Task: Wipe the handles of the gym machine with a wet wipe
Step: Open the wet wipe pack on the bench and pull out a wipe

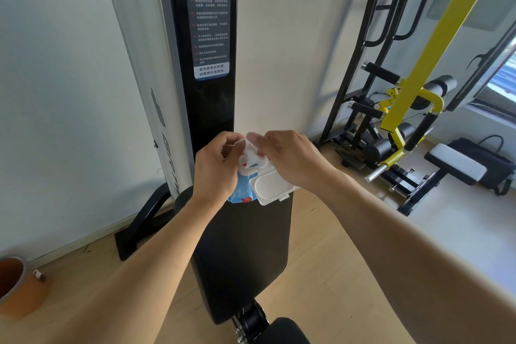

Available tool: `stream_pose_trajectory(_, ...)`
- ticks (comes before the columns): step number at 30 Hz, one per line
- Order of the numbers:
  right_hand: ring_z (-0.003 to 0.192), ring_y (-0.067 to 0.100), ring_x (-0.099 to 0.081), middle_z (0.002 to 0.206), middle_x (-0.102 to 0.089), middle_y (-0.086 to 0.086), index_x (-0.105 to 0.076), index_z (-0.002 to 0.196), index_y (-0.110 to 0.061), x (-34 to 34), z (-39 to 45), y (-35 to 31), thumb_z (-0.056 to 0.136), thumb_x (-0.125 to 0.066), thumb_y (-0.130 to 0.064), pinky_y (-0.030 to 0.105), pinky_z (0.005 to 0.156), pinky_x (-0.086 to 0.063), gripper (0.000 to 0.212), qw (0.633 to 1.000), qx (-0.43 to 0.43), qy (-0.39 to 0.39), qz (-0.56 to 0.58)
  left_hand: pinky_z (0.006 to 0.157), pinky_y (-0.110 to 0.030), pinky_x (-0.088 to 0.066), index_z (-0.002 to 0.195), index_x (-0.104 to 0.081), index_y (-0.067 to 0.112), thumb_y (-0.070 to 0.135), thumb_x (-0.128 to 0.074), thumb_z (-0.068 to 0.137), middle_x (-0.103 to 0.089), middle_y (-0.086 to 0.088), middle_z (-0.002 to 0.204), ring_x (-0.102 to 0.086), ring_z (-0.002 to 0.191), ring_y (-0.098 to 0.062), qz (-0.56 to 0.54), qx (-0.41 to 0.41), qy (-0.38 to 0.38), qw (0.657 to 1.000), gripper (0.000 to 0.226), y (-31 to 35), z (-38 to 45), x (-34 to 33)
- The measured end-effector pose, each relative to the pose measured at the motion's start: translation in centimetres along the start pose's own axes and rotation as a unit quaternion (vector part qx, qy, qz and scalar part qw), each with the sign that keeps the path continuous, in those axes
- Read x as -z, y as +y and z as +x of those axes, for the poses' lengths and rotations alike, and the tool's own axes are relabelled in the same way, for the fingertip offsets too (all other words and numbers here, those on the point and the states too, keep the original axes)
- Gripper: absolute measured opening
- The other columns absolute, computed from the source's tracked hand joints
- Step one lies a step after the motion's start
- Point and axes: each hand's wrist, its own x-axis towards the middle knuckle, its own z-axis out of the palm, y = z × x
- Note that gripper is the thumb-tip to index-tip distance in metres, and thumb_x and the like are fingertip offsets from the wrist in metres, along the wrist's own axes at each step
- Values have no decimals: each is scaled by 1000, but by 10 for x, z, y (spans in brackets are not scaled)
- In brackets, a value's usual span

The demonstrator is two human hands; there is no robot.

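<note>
Pinching a wet wipe [249, 151] at frame centre: right hand [290, 156] gripping its upper fold with thumb and fingertips, pulling up and away from the pack. Left hand [216, 169] curled around the blue wipe pack [242, 193], holding it upright, thumb side also touching the wipe's left edge. Pack's white flip lid [272, 186] hanging open toward the right, just under the right wrist.

Wipe looking only partly out, lower end still sitting in the pack opening, so judging the step as extraction, wiping not yet started.

Holding all this just above the top end of the black padded bench [243, 254], running from centre down to the lower edge. Standing right behind the hands: black machine column [206, 109] with a warning label [210, 14], rising to the top centre.

Not seeing this machine's own handles; likely above the frame, cannot confirm. Only grips in view: black padded bars [381, 72] on the black-and-yellow rack at the right, well apart from the hands, lying roughly crosswise, nearer the right hand. Expecting the next move to be freeing the wipe, then reaching up or right with the right hand.

Orange pot [16, 285] sitting at lower left.
</note>
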Motion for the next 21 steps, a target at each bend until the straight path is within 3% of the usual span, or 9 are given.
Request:
stream_pose_trajectory(2, 83, 12, -62, 94, -70, -8, -70, 103, -25, -1, 3, 0, 96, -57, -48, 22, 66, -49, 27, 1000, 2, 6, -11, 65, -1, -47, 104, -68, 17, 21, -53, 101, -68, 13, 90, -65, 80, 8, 0, -4, -13, 1000, 16, -2, 0, 0)
stream_pose_trajectory(4, 88, 9, -65, 99, -72, -13, -71, 112, -30, -4, 4, 0, 94, -65, -41, 20, 68, -51, 22, 999, 7, 21, -31, 65, -1, -47, 107, -68, 17, 18, -49, 102, -67, 14, 92, -63, 84, 15, 2, -10, -24, 1000, 20, -2, 0, 0)
stream_pose_trajectory(6, 86, 11, -66, 95, -74, -12, -76, 105, -31, -9, 5, 1, 91, -69, -41, 25, 69, -54, 18, 997, 7, 62, -34, 66, -3, -49, 107, -68, 18, 17, -48, 103, -66, 13, 92, -62, 86, 15, -3, -19, -27, 999, 20, -1, 0, 0)
stream_pose_trajectory(9, 79, 11, -68, 85, -74, -12, -78, 89, -31, -14, 7, 3, 85, -76, -41, 36, 72, -59, 10, 993, -14, 118, 22, 65, -12, -54, 108, -61, 18, 23, -53, 100, -68, 9, 93, -68, 83, 0, -27, -6, -17, 999, 13, 2, 0, -1)
stream_pose_trajectory(13, 73, 6, -67, 80, -71, -15, -74, 84, -30, -14, 7, 3, 85, -76, -37, 28, 69, -59, 8, 985, -39, 150, 82, 59, -10, -52, 89, -54, 19, 43, -54, 97, -64, 15, 77, -68, 74, -7, -38, -7, -5, 999, 25, 6, 0, 0)
stream_pose_trajectory(15, 72, 4, -65, 78, -70, -14, -75, 84, -28, -11, 9, 4, 87, -74, -31, 24, 66, -56, 4, 987, -38, 142, 73, 62, -9, -53, 89, -60, 21, 48, -59, 92, -67, 16, 79, -69, 76, -4, -31, -23, -19, 999, 27, 7, 0, -1)
stream_pose_trajectory(19, 75, 6, -65, 79, -71, -13, -70, 81, -29, -9, 11, 6, 84, -78, -33, 26, 69, -55, 10, 993, -34, 85, 71, 72, -25, -60, 94, -68, 11, 25, -62, 96, -72, 4, 86, -70, 80, -10, -34, -33, -31, 998, 15, -3, -1, -3)
stream_pose_trajectory(21, 80, 7, -67, 84, -72, -13, -68, 82, -31, -7, 13, 8, 85, -78, -33, 28, 75, -59, 11, 995, -27, 65, 77, 73, -21, -59, 94, -70, 10, 24, -64, 95, -74, 2, 88, -70, 79, -10, -15, -24, -23, 999, 15, -7, 0, -3)
